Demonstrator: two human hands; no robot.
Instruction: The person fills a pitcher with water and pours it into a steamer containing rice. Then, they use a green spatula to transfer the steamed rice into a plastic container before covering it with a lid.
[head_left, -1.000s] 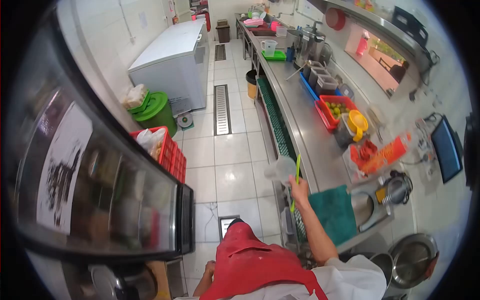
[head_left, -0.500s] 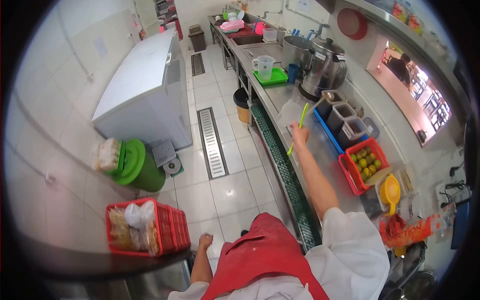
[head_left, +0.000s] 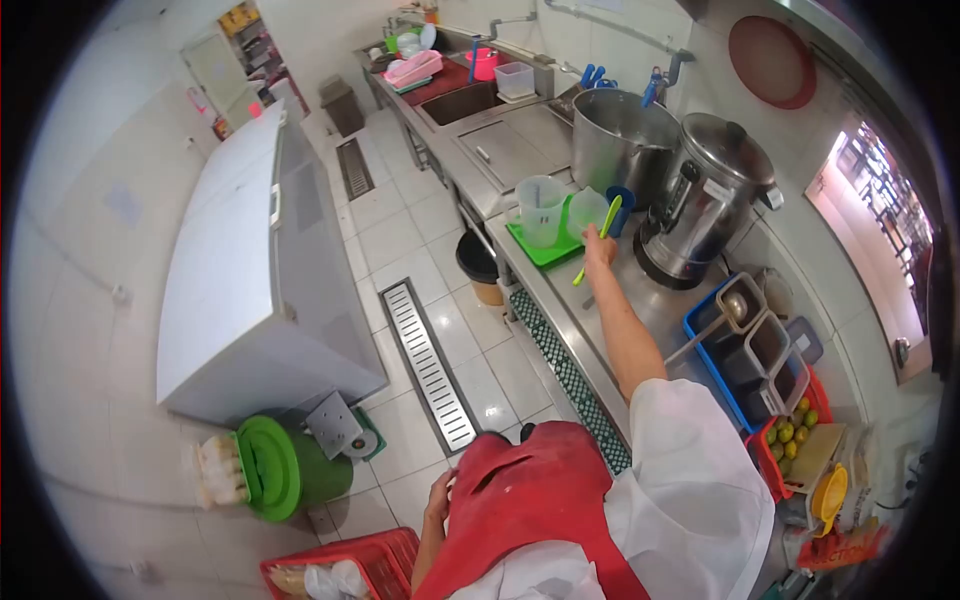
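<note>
My right hand reaches over the steel counter, closed around a long lime-green plastic stick whose kind I cannot make out. A translucent plastic cup is at the same fingers, above the edge of a green tray; the grip on it is partly hidden. On that tray stands a clear measuring jug. Just behind is a dark blue cup. My left hand hangs low beside the red apron, fingers curled, with nothing visible in them.
A large steel pot and a lidded steel urn stand along the wall. Nearer are dark-filled containers in a blue tray and green fruit in a red basket. A white chest freezer and green bin are left.
I have moved forward along the counter. My right hand has carried the lime-green stick and translucent cup up to the green tray. My left hand has come closer to the apron.
</note>
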